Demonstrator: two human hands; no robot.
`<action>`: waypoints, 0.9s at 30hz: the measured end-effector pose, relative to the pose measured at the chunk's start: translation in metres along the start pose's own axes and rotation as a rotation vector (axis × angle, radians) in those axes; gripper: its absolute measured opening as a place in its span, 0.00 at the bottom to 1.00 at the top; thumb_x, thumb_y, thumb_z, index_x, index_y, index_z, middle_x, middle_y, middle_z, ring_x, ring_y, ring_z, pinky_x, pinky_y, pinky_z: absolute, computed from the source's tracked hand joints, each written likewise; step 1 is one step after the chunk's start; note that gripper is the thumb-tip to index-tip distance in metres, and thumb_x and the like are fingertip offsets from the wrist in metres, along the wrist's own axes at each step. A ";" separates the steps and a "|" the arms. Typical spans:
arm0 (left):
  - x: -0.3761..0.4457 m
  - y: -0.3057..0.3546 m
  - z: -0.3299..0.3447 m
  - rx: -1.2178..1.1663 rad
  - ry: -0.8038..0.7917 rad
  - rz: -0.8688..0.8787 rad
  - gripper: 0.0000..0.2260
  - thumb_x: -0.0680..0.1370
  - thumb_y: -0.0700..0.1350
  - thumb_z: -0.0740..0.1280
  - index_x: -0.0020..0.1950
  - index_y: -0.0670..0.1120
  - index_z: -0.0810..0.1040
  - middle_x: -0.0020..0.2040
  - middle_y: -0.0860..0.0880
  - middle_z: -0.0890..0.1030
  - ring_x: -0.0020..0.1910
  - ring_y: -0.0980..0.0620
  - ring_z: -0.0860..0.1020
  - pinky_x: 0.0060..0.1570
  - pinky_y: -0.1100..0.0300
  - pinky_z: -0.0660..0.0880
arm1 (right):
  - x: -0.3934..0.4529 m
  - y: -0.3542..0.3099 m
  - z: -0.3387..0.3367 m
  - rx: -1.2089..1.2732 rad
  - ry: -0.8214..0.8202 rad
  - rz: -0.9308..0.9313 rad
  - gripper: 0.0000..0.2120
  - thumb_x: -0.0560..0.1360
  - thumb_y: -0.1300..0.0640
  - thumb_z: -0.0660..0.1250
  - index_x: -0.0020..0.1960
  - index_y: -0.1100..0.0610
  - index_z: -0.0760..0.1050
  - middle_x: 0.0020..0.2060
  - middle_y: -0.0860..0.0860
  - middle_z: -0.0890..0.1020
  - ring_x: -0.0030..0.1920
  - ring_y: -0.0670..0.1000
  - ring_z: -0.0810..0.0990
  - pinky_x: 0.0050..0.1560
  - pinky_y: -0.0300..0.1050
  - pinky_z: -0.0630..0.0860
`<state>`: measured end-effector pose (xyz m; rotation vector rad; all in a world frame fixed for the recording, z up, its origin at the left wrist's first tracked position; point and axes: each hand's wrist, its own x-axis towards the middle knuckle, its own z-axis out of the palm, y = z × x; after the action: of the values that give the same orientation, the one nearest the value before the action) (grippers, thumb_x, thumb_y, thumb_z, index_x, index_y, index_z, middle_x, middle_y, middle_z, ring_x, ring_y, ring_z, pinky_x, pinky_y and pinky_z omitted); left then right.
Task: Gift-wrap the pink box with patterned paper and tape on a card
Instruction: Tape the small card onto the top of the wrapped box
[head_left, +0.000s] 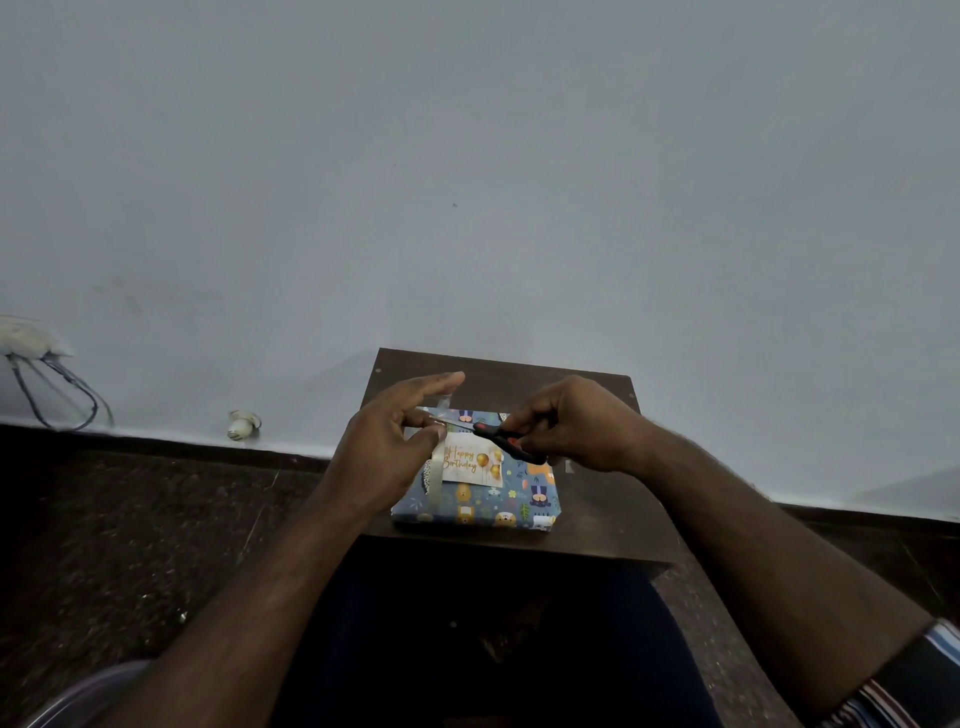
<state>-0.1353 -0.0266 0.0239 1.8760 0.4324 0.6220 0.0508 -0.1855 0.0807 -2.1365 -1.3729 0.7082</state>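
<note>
The wrapped box (480, 486) lies flat on a small dark wooden table (597, 525), covered in blue paper printed with little cartoon animals and leaves. A white card (470, 461) reading "Happy Birthday" in gold, with gold balloons, lies on the top face of the box, directly below the fingers of both hands.

The left hand (387, 441) hovers over the left end of the box. Its thumb and a fingertip pinch a piece of clear tape (444, 404), while the other fingers reach forward, fairly straight, toward the wall. Under this hand a cream-coloured roll of tape (435, 475) hangs down across the left edge of the card; how much of it touches the paper cannot be told.

The right hand (576, 423) is curled around the handles of a pair of scissors (501, 439), black with red accents. The blades point left, toward the left hand's pinching fingertips, and end just beside the strip held there. Whether the blades are parted or closed is too small to tell.

Both bare forearms reach in from the lower corners, and a striped sleeve (930, 660) shows at the right edge. Beyond the fingers a pale wall (467, 182) fills the upper half of the view. Far left of the left hand, some cables (62, 389) hang down the wall, and a small white fitting (241, 423) sits at its base. The floor (130, 519) is dark and speckled.
</note>
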 end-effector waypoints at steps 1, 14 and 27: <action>0.000 0.000 0.000 0.007 -0.003 0.001 0.29 0.77 0.32 0.69 0.67 0.65 0.77 0.66 0.63 0.78 0.52 0.55 0.81 0.52 0.50 0.83 | 0.000 0.000 0.000 0.000 0.005 0.002 0.11 0.74 0.64 0.74 0.53 0.51 0.85 0.41 0.44 0.86 0.41 0.48 0.86 0.45 0.49 0.84; -0.002 0.002 0.000 -0.020 0.036 -0.008 0.29 0.78 0.33 0.69 0.68 0.64 0.76 0.70 0.65 0.74 0.49 0.56 0.81 0.52 0.53 0.82 | -0.023 0.066 0.020 -0.002 0.203 0.269 0.02 0.70 0.57 0.76 0.42 0.52 0.83 0.35 0.45 0.84 0.36 0.42 0.81 0.41 0.43 0.77; -0.004 0.005 0.006 -0.007 -0.039 -0.008 0.34 0.77 0.33 0.69 0.69 0.70 0.70 0.74 0.70 0.66 0.53 0.55 0.81 0.55 0.58 0.81 | -0.037 0.104 0.056 -0.334 0.280 0.612 0.07 0.75 0.53 0.65 0.43 0.55 0.80 0.42 0.53 0.83 0.47 0.57 0.83 0.43 0.46 0.78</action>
<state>-0.1348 -0.0351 0.0263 1.8760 0.4115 0.5797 0.0689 -0.2501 -0.0230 -2.8358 -0.7200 0.3767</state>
